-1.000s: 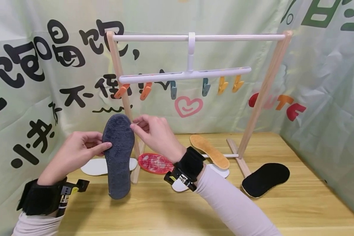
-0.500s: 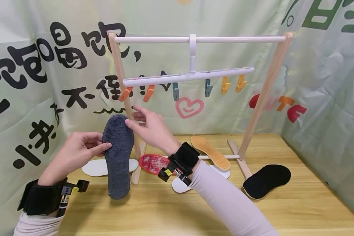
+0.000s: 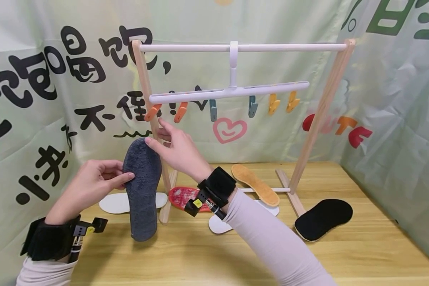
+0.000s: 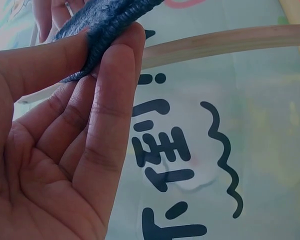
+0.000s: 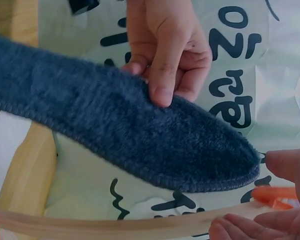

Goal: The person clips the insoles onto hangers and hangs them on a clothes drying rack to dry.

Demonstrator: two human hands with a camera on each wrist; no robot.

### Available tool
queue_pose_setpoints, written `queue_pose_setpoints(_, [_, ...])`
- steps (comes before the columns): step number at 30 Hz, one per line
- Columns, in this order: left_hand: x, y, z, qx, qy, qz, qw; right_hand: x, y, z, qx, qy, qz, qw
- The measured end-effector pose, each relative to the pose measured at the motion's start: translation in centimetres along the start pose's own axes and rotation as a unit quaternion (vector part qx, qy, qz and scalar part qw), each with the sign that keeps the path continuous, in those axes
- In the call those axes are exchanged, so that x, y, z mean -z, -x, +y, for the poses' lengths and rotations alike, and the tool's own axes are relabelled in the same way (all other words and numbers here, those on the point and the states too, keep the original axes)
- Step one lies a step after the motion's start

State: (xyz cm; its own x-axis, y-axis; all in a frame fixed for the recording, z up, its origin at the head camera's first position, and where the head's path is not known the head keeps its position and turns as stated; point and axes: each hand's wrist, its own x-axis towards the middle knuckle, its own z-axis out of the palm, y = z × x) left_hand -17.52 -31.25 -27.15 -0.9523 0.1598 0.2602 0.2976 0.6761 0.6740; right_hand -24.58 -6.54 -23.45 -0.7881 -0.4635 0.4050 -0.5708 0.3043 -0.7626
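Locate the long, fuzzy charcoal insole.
In the head view, the long, fuzzy charcoal insole is left of center, pinched by the left hand, below an orange plastic clip.

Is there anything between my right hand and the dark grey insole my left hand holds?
Nothing visible does: your right hand is just beside the upper end of the dark grey insole, though contact is unclear. Your left hand pinches its left edge, out of the way.
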Motion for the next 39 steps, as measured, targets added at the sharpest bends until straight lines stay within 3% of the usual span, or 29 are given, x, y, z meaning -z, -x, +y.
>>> queue_pose_setpoints(9, [0.2, 0.0, -0.1, -0.001, 0.002, 0.002, 1.0, -0.2, -0.8, -0.7, -0.019, -0.074, 0.032, 0.997])
queue_pose_setpoints(39, [-0.1, -0.1, -0.2, 0.008, 0.004, -0.002, 1.0, -0.4, -1.6, -2.1, -0.03, -0.118, 0.048, 0.991])
